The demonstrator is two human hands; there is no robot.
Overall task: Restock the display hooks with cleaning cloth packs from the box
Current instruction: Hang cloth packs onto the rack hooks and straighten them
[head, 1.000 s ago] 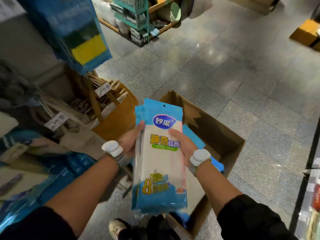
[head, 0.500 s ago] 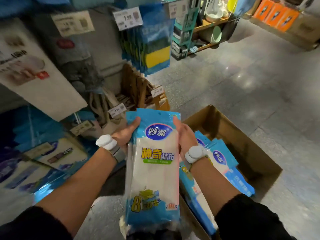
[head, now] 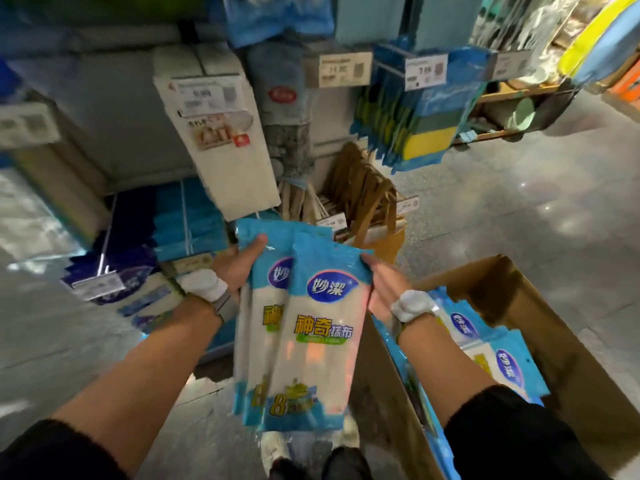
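Blue-and-white cloth packs (head: pixel 311 341) stand lengthwise between your hands: left hand (head: pixel 242 265) pinches their top edge, right hand (head: pixel 384 285) curls round the right side. Display hooks (head: pixel 105 244) hang beyond your left hand, nearer it.

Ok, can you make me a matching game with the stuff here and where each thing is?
Things:
1 cloth packs
2 cardboard box
3 sponge packs
4 paper bags

Places:
a on the floor, right side
b hanging up high, right of middle
c gripped by left hand and right hand
d low down, just beyond the held packs

Pairs: 1-c, 2-a, 3-b, 4-d
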